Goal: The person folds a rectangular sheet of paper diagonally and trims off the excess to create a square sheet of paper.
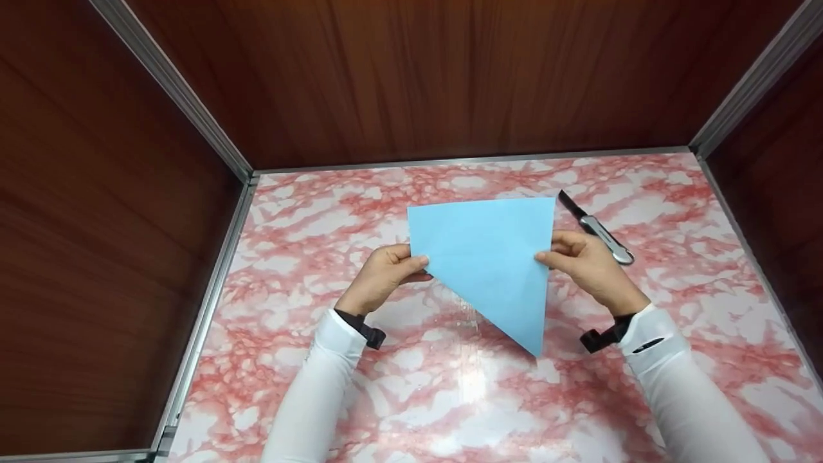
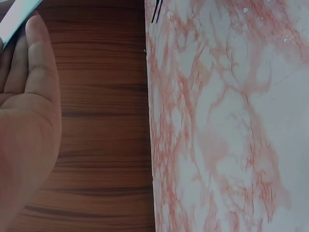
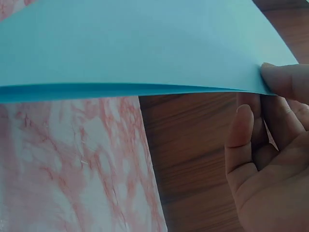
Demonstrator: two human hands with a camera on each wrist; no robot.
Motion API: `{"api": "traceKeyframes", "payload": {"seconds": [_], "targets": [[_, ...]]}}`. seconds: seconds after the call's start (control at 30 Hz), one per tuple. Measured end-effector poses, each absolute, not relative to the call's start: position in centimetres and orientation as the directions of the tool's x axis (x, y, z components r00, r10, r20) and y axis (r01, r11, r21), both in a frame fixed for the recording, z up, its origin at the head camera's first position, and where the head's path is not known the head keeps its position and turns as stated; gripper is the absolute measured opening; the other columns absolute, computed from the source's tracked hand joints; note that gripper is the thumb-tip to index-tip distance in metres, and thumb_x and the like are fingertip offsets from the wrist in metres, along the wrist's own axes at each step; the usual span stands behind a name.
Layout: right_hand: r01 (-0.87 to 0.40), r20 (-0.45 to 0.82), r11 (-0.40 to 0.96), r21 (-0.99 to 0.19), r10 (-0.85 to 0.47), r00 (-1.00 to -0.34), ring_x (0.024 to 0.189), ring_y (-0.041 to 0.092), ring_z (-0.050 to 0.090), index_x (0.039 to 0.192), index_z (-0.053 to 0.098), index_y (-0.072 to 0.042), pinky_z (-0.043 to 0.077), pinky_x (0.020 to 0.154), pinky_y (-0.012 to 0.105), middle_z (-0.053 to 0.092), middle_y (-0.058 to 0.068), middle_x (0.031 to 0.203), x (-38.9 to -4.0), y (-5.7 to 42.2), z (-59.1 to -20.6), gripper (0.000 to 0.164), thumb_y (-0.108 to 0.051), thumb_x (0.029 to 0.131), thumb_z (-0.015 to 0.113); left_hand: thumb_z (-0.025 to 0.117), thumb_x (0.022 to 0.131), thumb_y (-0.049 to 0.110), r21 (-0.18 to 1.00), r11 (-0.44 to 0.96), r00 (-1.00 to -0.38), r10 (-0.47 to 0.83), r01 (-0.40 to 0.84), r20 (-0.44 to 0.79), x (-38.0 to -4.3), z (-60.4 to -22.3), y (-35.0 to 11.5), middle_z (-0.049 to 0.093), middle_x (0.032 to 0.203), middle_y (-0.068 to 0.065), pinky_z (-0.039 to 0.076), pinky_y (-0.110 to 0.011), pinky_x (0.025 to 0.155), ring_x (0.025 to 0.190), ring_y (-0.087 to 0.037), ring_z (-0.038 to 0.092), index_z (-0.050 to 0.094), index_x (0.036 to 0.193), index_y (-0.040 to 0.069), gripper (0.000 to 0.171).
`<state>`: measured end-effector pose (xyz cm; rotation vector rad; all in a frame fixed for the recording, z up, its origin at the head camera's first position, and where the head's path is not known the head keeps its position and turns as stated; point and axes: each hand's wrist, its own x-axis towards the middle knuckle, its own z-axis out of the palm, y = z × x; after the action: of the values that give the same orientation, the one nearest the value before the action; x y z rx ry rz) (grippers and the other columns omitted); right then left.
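Pinching folded light-blue paper [image 1: 485, 257] by opposite sides with left hand [image 1: 380, 275] and right hand [image 1: 590, 262]. Holding it near a grey-handled utility knife [image 1: 598, 231].

Left hand [image 2: 29, 121] at left edge, fingers [image 2: 41, 72] holding pale blue paper [image 2: 18, 17]; brown wood surface [image 2: 104, 130], red-marbled white tabletop [image 2: 227, 130]

The person wears white long sleeves, the left sleeve [image 1: 308, 402] and the right sleeve [image 1: 685, 389] both plain and lightly creased. Past the cuffs sit a black left band [image 1: 349, 317] and a black right band [image 1: 622, 326], each bearing a small, blocky black camera [image 1: 375, 338]. The right cuff has a narrow dark slit [image 1: 648, 345], perhaps a gap in the cloth. The left hand [image 1: 382, 273] and right hand [image 1: 588, 263] are bare.
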<state>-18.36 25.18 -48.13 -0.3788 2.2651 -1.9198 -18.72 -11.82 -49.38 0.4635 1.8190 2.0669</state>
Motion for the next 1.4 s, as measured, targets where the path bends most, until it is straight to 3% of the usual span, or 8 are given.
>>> {"api": "traceKeyframes", "payload": {"seconds": [0.1, 0.2, 0.33, 0.47, 0.57, 1.0, 1.23, 1.4], "targets": [[-0.099, 0.031, 0.209, -0.973, -0.304, -0.952, 0.093, 0.015, 0.068, 0.123, 0.071, 0.001, 0.055, 0.083, 0.029, 0.075, 0.010, 0.102, -18.3, 25.5, -48.2, 0.035, -0.021, 0.096, 0.075, 0.064, 0.103, 0.011, 0.993, -0.086, -0.872, 0.489, -0.074, -0.023, -18.7, -49.3, -12.2, 0.054, 0.074, -0.002, 0.053, -0.049, 0.097, 0.101, -0.031, 0.072, 0.050, 0.071, 0.012, 0.035], [-0.110, 0.025, 0.244, -0.964, -0.328, -0.944, 0.095, 0.016, 0.068, 0.125, 0.071, -0.003, 0.055, 0.084, 0.028, 0.074, 0.012, 0.106, -18.2, 25.8, -48.3, 0.034, -0.023, 0.097, 0.074, 0.065, 0.103, 0.012, 0.995, -0.036, -0.861, 0.505, -0.093, -0.062, -18.6, -49.2, -12.4, 0.061, 0.077, -0.005, 0.055, -0.044, 0.094, 0.103, -0.034, 0.072, 0.058, 0.076, 0.007, 0.028], [-0.133, 0.042, 0.243, -0.961, -0.347, -0.937, 0.096, 0.017, 0.068, 0.127, 0.070, -0.004, 0.054, 0.084, 0.027, 0.074, 0.016, 0.107, -18.1, 26.0, -48.4, 0.032, -0.019, 0.099, 0.072, 0.064, 0.104, 0.016, 0.996, 0.028, -0.845, 0.527, -0.083, -0.085, -18.5, -49.1, -12.6, 0.074, 0.106, -0.017, 0.056, -0.042, 0.093, 0.106, -0.033, 0.072, 0.072, 0.108, -0.003, 0.021], [-0.140, 0.054, 0.229, -0.963, -0.346, -0.937, 0.100, 0.018, 0.069, 0.127, 0.070, -0.003, 0.055, 0.086, 0.027, 0.074, 0.016, 0.110, -18.1, 26.1, -48.6, 0.031, -0.017, 0.099, 0.071, 0.062, 0.104, 0.012, 0.997, 0.044, -0.827, 0.557, -0.056, -0.071, -18.3, -49.1, -12.7, 0.073, 0.112, -0.019, 0.055, -0.042, 0.094, 0.108, -0.031, 0.071, 0.069, 0.120, -0.006, 0.026], [-0.141, 0.062, 0.216, -0.966, -0.335, -0.940, 0.100, 0.018, 0.069, 0.126, 0.070, -0.002, 0.055, 0.086, 0.027, 0.074, 0.016, 0.110, -18.0, 26.2, -48.8, 0.031, -0.015, 0.099, 0.071, 0.060, 0.104, 0.011, 0.998, 0.047, -0.823, 0.565, -0.036, -0.056, -18.2, -49.2, -12.7, 0.074, 0.115, -0.017, 0.055, -0.042, 0.095, 0.108, -0.031, 0.071, 0.068, 0.129, -0.001, 0.028], [-0.177, 0.111, 0.224, -0.959, -0.277, -0.954, 0.078, 0.025, 0.068, 0.094, 0.067, 0.003, 0.058, 0.072, 0.036, 0.069, 0.017, 0.087, -17.5, 25.9, -49.2, 0.014, -0.011, 0.098, 0.072, 0.057, 0.106, 0.015, 0.998, 0.061, -0.845, 0.534, 0.030, -0.008, -18.2, -49.5, -12.4, 0.074, 0.116, -0.013, 0.056, -0.042, 0.094, 0.109, -0.039, 0.069, 0.067, 0.135, 0.006, 0.032], [-0.174, 0.126, 0.185, -0.967, -0.248, -0.961, 0.072, 0.026, 0.068, 0.093, 0.073, 0.002, 0.058, 0.068, 0.035, 0.070, 0.019, 0.085, -17.3, 25.7, -49.2, 0.011, -0.008, 0.096, 0.073, 0.057, 0.107, 0.016, 0.998, 0.062, -0.855, 0.519, 0.026, -0.009, -18.1, -49.7, -12.4, 0.073, 0.117, -0.013, 0.055, -0.045, 0.095, 0.105, -0.029, 0.072, 0.069, 0.133, 0.007, 0.030], [-0.175, 0.150, 0.106, -0.979, -0.210, -0.966, 0.068, 0.022, 0.066, 0.102, 0.074, 0.008, 0.056, 0.065, 0.031, 0.072, 0.018, 0.082, -17.3, 25.5, -49.5, 0.012, -0.001, 0.096, 0.070, 0.057, 0.107, 0.019, 0.996, 0.083, -0.856, 0.516, 0.044, -0.005, -18.0, -49.8, -12.5, 0.074, 0.110, -0.015, 0.055, -0.047, 0.095, 0.105, -0.035, 0.071, 0.071, 0.129, 0.007, 0.029]]}}
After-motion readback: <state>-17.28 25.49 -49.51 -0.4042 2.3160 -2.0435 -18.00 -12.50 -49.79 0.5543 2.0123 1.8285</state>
